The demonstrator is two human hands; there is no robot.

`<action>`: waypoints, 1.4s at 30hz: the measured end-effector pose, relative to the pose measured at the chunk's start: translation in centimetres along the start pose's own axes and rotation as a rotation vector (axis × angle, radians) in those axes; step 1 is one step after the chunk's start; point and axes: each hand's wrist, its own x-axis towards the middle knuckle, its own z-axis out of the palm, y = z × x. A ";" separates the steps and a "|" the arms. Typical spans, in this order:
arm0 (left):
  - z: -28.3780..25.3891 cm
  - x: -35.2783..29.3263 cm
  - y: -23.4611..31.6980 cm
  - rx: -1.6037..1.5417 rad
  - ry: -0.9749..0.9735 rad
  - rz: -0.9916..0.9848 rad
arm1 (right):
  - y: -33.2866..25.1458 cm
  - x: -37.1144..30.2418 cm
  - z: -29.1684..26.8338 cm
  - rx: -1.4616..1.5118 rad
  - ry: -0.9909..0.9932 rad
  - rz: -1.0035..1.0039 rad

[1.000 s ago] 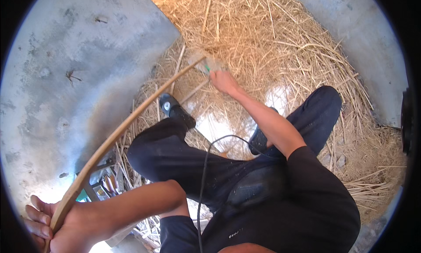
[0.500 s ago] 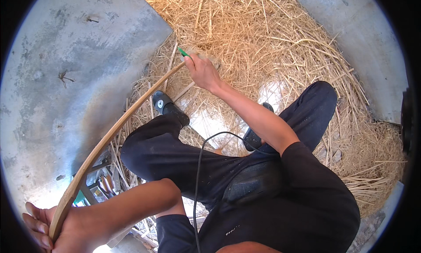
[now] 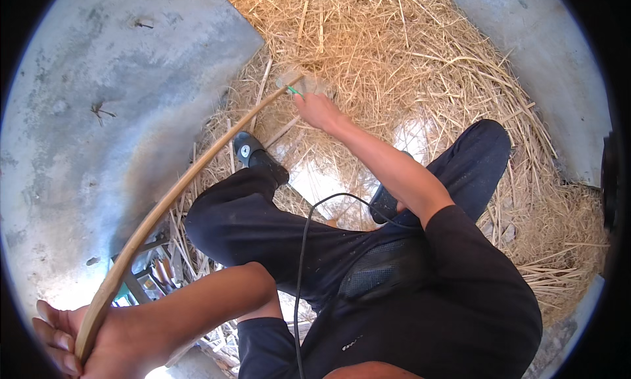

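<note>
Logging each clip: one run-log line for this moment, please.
left hand: grips cane end | right hand: at far end, over straw | cane: bowed

You hold a smooth, matt wooden strip (image 3: 177,188). Dry, rough straw (image 3: 407,64) lies around your feet. The concrete floor (image 3: 98,116) looks matt and mottled.
</note>
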 end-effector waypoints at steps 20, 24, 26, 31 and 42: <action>2.5 -1.9 1.5 0.159 0.099 0.018 | -4.8 -2.9 -2.1 0.125 0.097 -0.150; 4.1 -2.7 2.3 0.222 0.173 0.062 | -0.2 -1.0 1.3 -0.153 0.015 -0.171; 4.2 -2.6 2.1 0.183 0.171 0.070 | 2.5 0.4 1.5 -0.116 0.037 -0.028; 1.5 -1.5 0.5 0.260 0.038 0.122 | 0.0 0.2 0.1 0.035 0.093 -0.027; 7.1 -3.6 2.6 0.053 0.309 -0.021 | 6.9 4.5 4.0 -0.225 0.101 -0.118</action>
